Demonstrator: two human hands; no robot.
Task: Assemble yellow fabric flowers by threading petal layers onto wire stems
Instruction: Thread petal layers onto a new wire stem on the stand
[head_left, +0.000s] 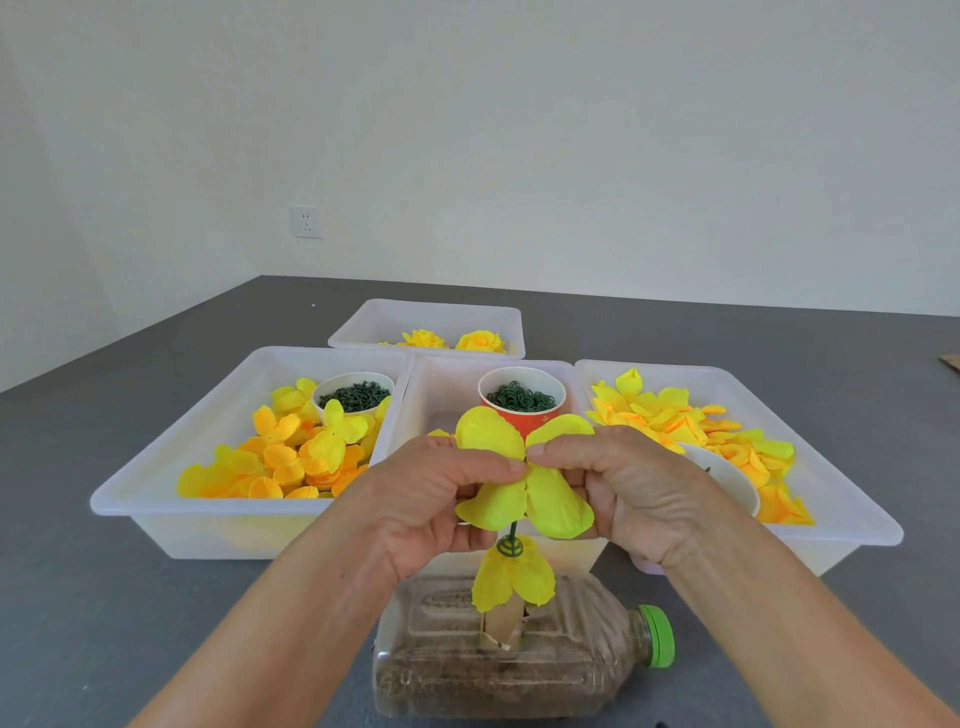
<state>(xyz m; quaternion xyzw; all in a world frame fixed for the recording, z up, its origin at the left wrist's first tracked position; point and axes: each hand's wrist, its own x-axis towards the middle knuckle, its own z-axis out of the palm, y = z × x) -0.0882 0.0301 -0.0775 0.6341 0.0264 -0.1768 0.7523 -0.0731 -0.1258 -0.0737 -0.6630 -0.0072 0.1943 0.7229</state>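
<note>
Head view: left hand (436, 499) and right hand (618, 488) both pinch the four-lobed petal layer (524, 473) at its centre, apparently aligning its hole with the green stem (511, 535) at 6 o'clock, held upright by the sand-filled bottle (519, 654).

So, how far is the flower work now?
Done: two finished flowers lie in the far tray. In hand: both hands, left and right, pinch a petal layer above the green stem. Left: many loose petals wait in trays.
</note>
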